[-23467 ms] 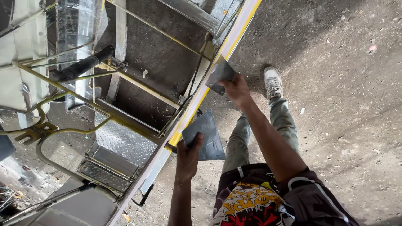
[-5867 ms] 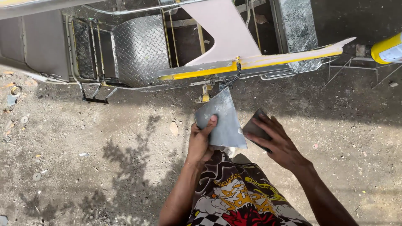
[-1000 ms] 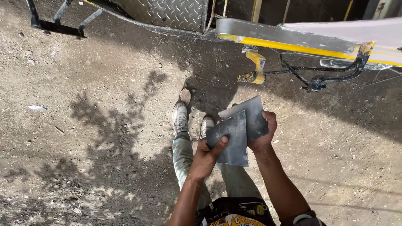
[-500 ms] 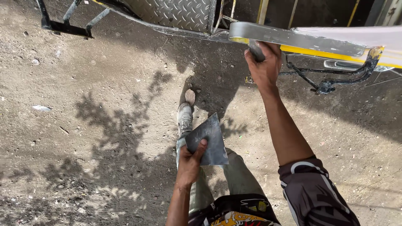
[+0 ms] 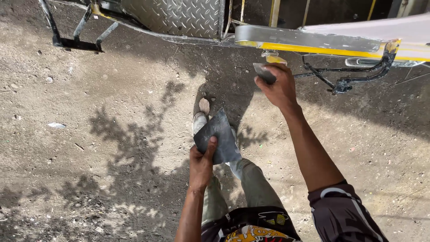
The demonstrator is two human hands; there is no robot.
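My left hand (image 5: pixel 202 162) grips a wide grey metal scraper blade (image 5: pixel 219 136) smeared with filler, held flat above my leg and white shoe (image 5: pixel 199 122). My right hand (image 5: pixel 280 87) is raised and closed on a smaller grey putty knife (image 5: pixel 264 72), its blade just below the grey and yellow edge of a vehicle body panel (image 5: pixel 309 41). The small blade sits close under the panel; whether it touches is unclear.
A checker-plate metal floor (image 5: pixel 179 17) and a black step frame (image 5: pixel 74 40) of the vehicle lie along the top. A black bracket (image 5: pixel 349 80) hangs under the panel at right. Dusty dirt ground (image 5: pixel 98 134) with leaf shadows spreads left and below.
A second ago both hands were together at the wide blade. My right hand then rose to the panel edge and has now dropped slightly below it; the left hand stays low with the wide blade.
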